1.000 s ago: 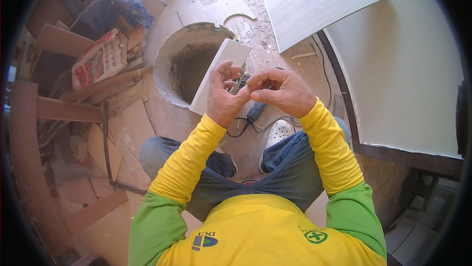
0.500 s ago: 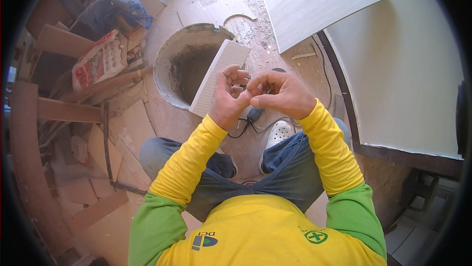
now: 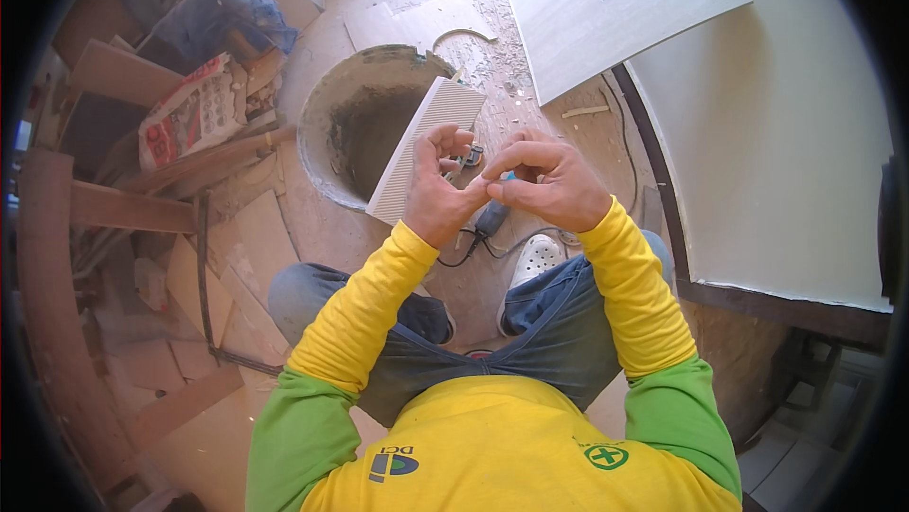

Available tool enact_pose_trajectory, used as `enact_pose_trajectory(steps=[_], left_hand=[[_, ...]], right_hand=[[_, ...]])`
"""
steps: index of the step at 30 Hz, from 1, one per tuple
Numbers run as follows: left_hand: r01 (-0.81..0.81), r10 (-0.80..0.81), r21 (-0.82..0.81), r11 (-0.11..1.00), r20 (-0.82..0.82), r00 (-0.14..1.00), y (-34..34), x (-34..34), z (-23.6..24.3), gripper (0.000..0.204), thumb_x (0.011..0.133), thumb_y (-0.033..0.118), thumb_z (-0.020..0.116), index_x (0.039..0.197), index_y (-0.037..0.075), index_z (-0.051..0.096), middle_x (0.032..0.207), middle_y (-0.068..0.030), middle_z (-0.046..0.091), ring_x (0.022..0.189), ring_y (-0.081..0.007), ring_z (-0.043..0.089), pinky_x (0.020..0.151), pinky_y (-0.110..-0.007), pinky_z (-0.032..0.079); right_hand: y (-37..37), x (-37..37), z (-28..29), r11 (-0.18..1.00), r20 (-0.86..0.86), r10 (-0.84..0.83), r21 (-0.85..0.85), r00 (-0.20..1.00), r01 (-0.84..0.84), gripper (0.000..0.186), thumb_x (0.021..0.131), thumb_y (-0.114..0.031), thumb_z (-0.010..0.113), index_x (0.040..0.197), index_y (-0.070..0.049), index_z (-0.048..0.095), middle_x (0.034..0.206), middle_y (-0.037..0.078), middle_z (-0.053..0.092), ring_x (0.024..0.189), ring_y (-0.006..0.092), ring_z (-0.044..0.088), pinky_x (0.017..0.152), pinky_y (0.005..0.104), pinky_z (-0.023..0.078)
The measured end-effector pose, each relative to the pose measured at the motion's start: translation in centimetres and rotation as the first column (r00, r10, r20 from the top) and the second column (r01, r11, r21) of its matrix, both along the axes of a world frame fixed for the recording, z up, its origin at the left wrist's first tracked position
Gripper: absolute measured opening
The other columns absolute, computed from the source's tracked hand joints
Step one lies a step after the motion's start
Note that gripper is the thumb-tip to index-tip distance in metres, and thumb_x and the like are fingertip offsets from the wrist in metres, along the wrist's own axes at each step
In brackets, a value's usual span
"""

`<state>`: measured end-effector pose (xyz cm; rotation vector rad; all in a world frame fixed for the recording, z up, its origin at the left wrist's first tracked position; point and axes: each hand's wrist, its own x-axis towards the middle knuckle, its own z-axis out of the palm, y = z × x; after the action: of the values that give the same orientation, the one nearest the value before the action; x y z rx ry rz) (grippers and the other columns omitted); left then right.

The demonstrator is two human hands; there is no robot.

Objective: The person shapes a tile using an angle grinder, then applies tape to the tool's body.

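Note:
My left hand (image 3: 437, 192) and my right hand (image 3: 554, 182) meet in front of me, fingertips touching. Both pinch a small dark piece (image 3: 472, 157) that the fingers mostly hide. Below the hands a dark blue power tool (image 3: 492, 218) lies on the floor, its black cable (image 3: 516, 237) looping toward my white shoe (image 3: 535, 258). Just past my left hand, a white ribbed tile (image 3: 421, 147) leans on the rim of a round mortar tub (image 3: 327, 171).
A large pale tile (image 3: 615, 19) lies at the upper right and a white board (image 3: 786, 152) at the right. Wooden planks (image 3: 123, 209), a printed sack (image 3: 189, 109) and a blue bag (image 3: 213, 19) crowd the left. Debris litters the floor beyond the tub.
Both hands stay together in the same spot. The fingers have shifted slightly around the small piece.

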<state>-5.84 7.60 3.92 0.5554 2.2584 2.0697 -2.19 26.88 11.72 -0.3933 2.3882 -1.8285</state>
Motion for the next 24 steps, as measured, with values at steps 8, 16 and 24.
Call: enact_pose_trajectory(steps=[8,16,24], left_hand=[[-0.082,0.057,-0.151,0.985,-0.162,0.985,0.2,0.2,0.4,0.081,0.071,0.024,0.092,0.135,0.007,0.045,0.123,-0.0104,0.061,0.11,-0.022,0.06,0.093,-0.037,0.049],[-0.075,0.054,-0.172,0.982,-0.124,0.991,0.1,0.0,0.0,0.072,0.075,0.022,0.088,0.133,0.008,0.05,0.122,-0.0111,0.061,0.11,-0.0235,0.061,0.094,-0.036,0.05],[0.228,-0.224,-0.055,0.972,0.08,0.971,0.1,0.2,1.1,0.058,0.086,0.015,0.078,0.139,0.006,0.058,0.129,-0.0096,0.062,0.114,-0.0199,0.062,0.094,-0.032,0.051]], right_hand=[[-0.3,0.0,-0.5,0.959,-0.259,0.071,0.284,0.963,0.005,0.008,0.085,-0.006,0.071,0.093,-0.004,0.071,0.089,0.008,0.06,0.079,0.0208,0.058,0.071,0.0305,0.046],[-1.0,0.2,-1.4,0.96,-0.275,0.086,0.281,0.958,-0.006,0.008,0.092,-0.007,0.066,0.097,-0.003,0.063,0.089,0.011,0.06,0.083,0.025,0.058,0.075,0.0333,0.048],[-0.1,-0.6,-0.8,0.957,-0.281,-0.183,0.17,0.942,0.237,0.015,0.092,-0.013,0.07,0.103,-0.004,0.073,0.091,0.012,0.069,0.079,0.0234,0.066,0.07,0.0325,0.053]])
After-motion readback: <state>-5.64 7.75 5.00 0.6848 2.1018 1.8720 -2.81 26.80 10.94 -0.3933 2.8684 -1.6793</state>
